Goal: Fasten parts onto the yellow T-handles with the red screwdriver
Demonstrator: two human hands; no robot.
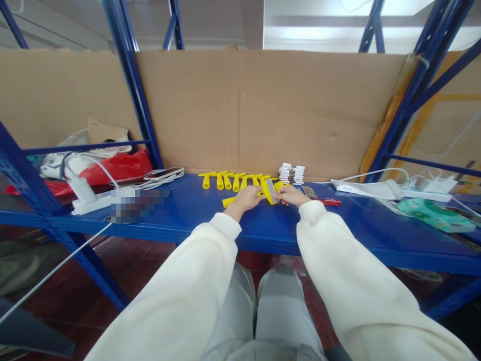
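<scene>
Both my hands meet over the blue shelf, around one yellow T-shaped plastic piece (268, 194). My left hand (247, 198) is closed on it from the left, fingertips pinching its edge. My right hand (290, 195) pinches the right side, by a light grey flat strip (271, 188) lying against the yellow piece; whether the strip is fixed to it I cannot tell. A row of several similar yellow pieces (236, 183) lies behind my hands, and another yellow piece (227, 201) is partly covered by my left hand.
White stacked pieces (291, 173) stand against the cardboard wall (240, 110). Right of my hand lie a small brown card (309, 192) and a red tool (330, 202). A power strip (93, 201) with cables sits left; a green packet (436, 214) lies right. Blue posts (137, 90) frame the shelf.
</scene>
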